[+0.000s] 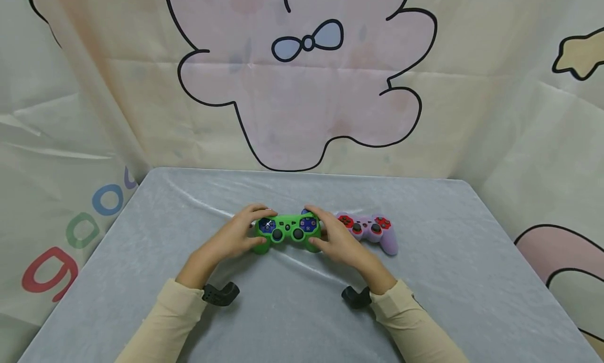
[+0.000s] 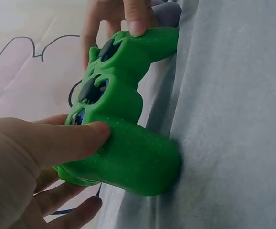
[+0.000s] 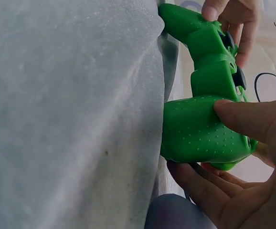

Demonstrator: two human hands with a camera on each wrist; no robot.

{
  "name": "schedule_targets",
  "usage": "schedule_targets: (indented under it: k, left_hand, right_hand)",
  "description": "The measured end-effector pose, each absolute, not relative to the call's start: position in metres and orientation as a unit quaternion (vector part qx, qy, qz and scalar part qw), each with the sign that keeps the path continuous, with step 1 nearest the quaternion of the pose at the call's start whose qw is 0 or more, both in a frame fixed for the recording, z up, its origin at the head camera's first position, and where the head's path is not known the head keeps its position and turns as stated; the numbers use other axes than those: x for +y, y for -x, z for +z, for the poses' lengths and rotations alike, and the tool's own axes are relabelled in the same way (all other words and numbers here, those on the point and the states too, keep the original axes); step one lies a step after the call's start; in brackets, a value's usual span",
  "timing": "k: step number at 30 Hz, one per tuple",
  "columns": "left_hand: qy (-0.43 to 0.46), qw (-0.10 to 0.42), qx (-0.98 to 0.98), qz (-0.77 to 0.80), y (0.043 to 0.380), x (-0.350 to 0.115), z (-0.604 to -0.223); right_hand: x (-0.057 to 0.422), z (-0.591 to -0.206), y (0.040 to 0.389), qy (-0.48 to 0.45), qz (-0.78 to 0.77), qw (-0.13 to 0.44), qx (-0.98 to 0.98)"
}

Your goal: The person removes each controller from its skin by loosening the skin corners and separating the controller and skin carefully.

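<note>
A green game controller (image 1: 288, 242) with blue button areas and two black thumbsticks is held between both hands near the middle of the table. My left hand (image 1: 231, 238) grips its left end, thumb on the top of the handle (image 2: 138, 157) and fingers around the far side. At the other end my right hand (image 1: 341, 241) holds it likewise, its thumb pressing the dotted green handle (image 3: 200, 133) and its fingers beneath. Both handle tips come down right at the cloth. Beside the right hand lies a lavender game controller (image 1: 389, 242) with red buttons, its left part hidden behind that hand.
A grey-blue velvety cloth (image 1: 292, 310) with some creases covers the table. Black wrist-worn devices (image 1: 220, 295) jut inward from both forearms. A cartoon-printed curtain (image 1: 292, 106) hangs behind the table's back edge and along both sides.
</note>
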State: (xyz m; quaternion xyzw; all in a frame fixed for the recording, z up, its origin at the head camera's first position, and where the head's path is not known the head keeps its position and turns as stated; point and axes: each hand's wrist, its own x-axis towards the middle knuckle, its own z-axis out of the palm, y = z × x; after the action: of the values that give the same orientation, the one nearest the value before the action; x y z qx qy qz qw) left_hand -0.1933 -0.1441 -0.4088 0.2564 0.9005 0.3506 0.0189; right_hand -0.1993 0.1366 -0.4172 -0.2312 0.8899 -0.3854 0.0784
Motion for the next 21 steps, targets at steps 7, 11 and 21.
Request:
schedule_targets:
  k: [7, 11, 21]
  left_hand:
    - [-0.241, 0.015, 0.883, 0.402, 0.195, -0.143, -0.414]
    - [-0.201, 0.03, 0.875, 0.44, 0.197, -0.144, -0.416]
    - [-0.158, 0.086, 0.891, 0.418, 0.201, -0.147, -0.42]
  right_hand:
    - [0.135, -0.416, 0.197, 0.217, -0.379, 0.072, 0.897]
    - [0.132, -0.417, 0.196, 0.204, -0.373, 0.066, 0.903]
    - [0.127, -0.421, 0.198, 0.136, -0.388, 0.066, 0.909]
